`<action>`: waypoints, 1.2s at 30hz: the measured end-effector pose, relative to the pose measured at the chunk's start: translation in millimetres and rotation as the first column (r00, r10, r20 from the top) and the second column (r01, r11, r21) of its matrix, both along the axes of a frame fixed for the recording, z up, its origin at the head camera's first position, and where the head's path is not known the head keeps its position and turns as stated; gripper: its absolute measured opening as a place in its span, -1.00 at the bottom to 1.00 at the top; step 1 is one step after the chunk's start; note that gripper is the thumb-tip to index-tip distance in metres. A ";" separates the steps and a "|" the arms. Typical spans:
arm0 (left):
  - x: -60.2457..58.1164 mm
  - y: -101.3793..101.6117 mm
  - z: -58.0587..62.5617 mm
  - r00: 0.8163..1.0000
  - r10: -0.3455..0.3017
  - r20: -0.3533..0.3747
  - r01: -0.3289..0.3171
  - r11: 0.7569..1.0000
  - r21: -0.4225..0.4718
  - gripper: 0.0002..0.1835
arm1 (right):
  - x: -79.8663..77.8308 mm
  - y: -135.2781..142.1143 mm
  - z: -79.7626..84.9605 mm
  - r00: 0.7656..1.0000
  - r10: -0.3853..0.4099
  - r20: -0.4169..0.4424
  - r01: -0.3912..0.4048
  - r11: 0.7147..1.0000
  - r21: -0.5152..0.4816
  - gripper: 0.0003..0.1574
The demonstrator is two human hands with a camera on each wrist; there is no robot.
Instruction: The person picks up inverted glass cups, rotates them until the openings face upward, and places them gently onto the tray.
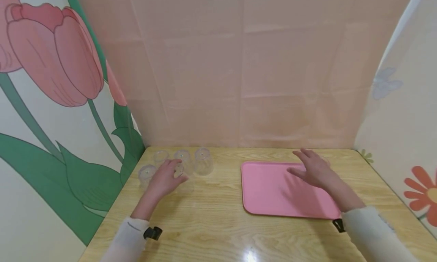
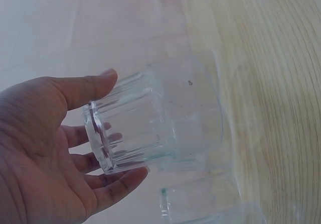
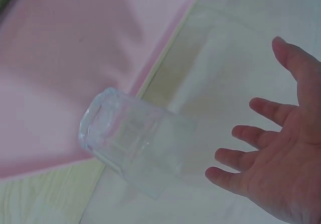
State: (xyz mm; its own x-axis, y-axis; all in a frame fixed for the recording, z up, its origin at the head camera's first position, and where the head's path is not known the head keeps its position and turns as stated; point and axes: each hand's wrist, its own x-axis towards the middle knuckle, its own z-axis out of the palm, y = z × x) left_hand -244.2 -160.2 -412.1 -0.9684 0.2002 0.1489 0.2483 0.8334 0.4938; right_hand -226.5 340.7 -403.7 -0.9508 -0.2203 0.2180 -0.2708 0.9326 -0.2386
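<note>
Left hand [image 2: 45,156] curls round a clear glass [image 2: 135,118], right hand [image 1: 315,170] spread-fingered and empty; any slanted lift could knock neighbouring glasses [image 1: 203,162].

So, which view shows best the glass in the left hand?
The left wrist view: the glass appears large, its side mostly uncovered. The head view shows it partly behind the left hand; the right wrist view misses it.

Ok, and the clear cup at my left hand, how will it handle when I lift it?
The clear cup is probably stiff, since its faceted walls hold a crisp shape. Its glossy surface may slip in the left hand. Laid on its side, it could roll, given the curved rim.
</note>
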 end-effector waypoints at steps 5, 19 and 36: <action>3.3 6.9 2.0 1.000 -0.010 -0.014 0.010 1.000 0.011 -0.29 | 3.6 -7.9 -4.2 0.999 0.028 -0.043 -0.029 0.999 -0.042 -0.07; 8.0 23.0 4.6 0.999 -0.043 -0.027 0.045 0.995 0.088 -0.29 | 12.2 -24.0 -5.7 0.999 0.031 0.012 -0.029 0.995 -0.094 -0.07; 10.9 41.1 4.2 0.999 -0.046 -0.005 0.046 0.986 0.162 -0.28 | 17.6 -37.7 -4.8 1.000 0.024 0.017 -0.021 0.991 -0.130 -0.08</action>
State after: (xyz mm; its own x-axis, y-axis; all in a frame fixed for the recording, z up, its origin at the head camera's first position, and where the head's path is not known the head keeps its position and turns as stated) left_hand -233.3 -119.2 -407.8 -0.9584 0.2177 0.1845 0.2854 0.7299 0.6211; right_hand -209.0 303.0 -408.4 -0.9501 -0.2128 0.2282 -0.2858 0.8871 -0.3626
